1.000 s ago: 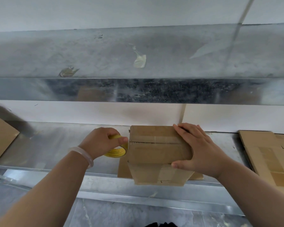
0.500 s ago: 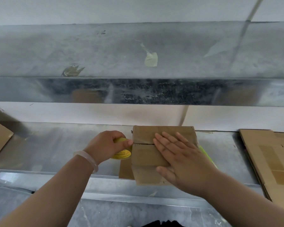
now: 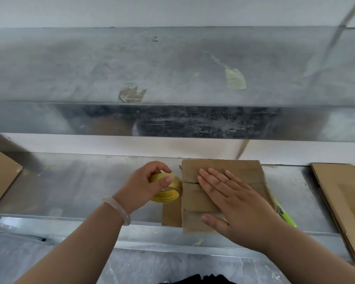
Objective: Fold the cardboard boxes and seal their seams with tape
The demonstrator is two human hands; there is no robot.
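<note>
Head view shows a small box (image 3: 230, 168) standing on a metal bench (image 3: 80, 185), its flaps folded shut and a seam running across its top. The right hand (image 3: 234, 203) lies flat on that top, fingers straight and together, pressing the flaps down over the seam. The left hand (image 3: 141, 187) has fingers and thumb curled round a yellow tape roll (image 3: 169, 194), which sits just beside the box's left edge, about level with the seam. Whether a strip already runs from roll to box cannot be told. The step looks like sealing the top seam. The next move likely calls for steady downward pressure from the flat hand while the roll keeps the tape taut and in line. Flat cardboard (image 3: 340, 191) waits at the right.
</note>
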